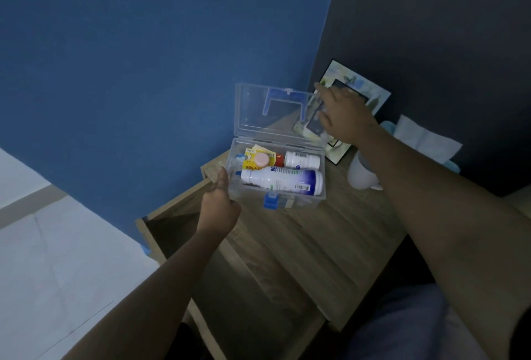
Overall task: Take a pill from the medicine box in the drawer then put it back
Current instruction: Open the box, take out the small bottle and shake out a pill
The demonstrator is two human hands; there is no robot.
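The clear medicine box (277,175) stood open on the wooden desk (316,233), a little right of the centre of the frame, its lid (275,113) raised upright. Inside lay a big white bottle (283,180), a smaller white bottle (301,159) and a yellow pack (255,159). The left hand (219,206) gripped the box's left end, thumb against the wall. The right hand (343,113) rested with loosely spread fingers on the lid's right edge. Below, at lower centre, the drawer (230,267) stood pulled out.

Wooden nightstand (301,244) carries medicine box (290,197), mug (360,175), picture frame (370,92).
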